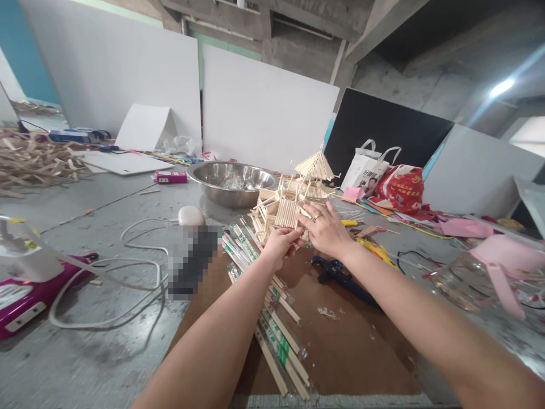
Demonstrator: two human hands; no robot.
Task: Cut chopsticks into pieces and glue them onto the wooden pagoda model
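The stick model (293,190) stood just beyond your hands, its slatted panel (287,214) seemingly pinched by your left hand (281,246). Your right hand (327,228) curled against the model's near right side; whether it gripped anything could not be told. Uneven finger pressure might have cracked the panel or worked sticks loose. Beyond your left hand, the metal basin (230,197) held crumpled clear plastic (234,180); beyond your right, the red bag (400,187) hid its contents.

The pointy-roofed wooden stick house (286,213) is pale yellow and stripy. The flat board (340,352) is brown, the round metal bowl (230,197) silver, the lumpy bag (400,188) red.
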